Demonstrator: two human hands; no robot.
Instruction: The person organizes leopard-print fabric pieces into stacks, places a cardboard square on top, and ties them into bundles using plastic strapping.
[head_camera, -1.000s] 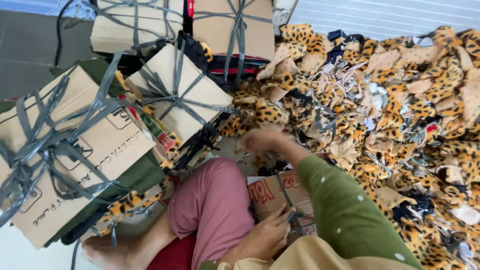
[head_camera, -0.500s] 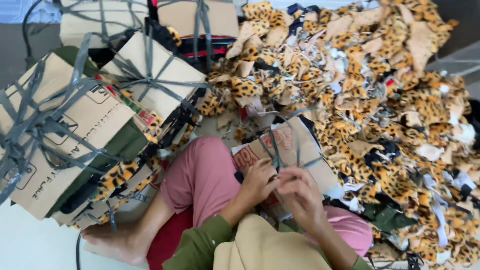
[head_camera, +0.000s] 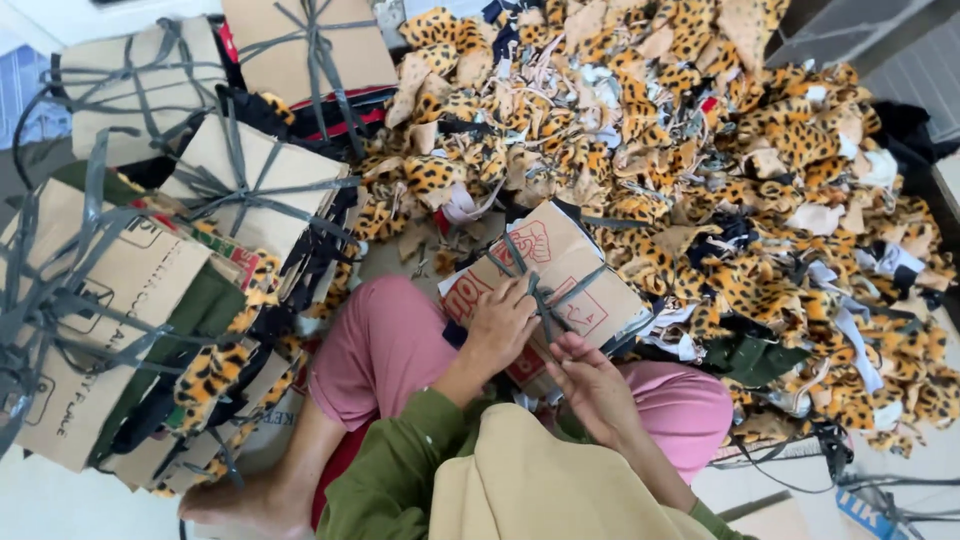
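On the floor, across the person's lap, lies a flat cardboard bundle (head_camera: 555, 280) crossed by grey strapping (head_camera: 540, 295). The bundle rests on the pink-clad legs (head_camera: 390, 345), with its far edge touching the heap of leopard-print scraps (head_camera: 690, 150).

The left hand (head_camera: 500, 325) lies palm down on the near left part of the bundle. Its fingers are curled and close on the strapping where the bands cross. The right hand (head_camera: 590, 380) sits just beside it at the near edge of the bundle. Its fingers are bent inward and pinch the strap end; how firmly it grips cannot be told. The two hands are nearly touching.

The scrap heap fills the far and right part of the floor. Pale fabric backs and dark strips are mixed into it.

At the left stand several tied bundles (head_camera: 110, 300) of cardboard and fabric, each bound with the same grey strapping. They are stacked against one another, and leopard-print edges show between the boards. Two more tied bundles lie at the far left edge.

A bare foot (head_camera: 235, 500) rests on the pale floor (head_camera: 40, 500) near the left bundles.
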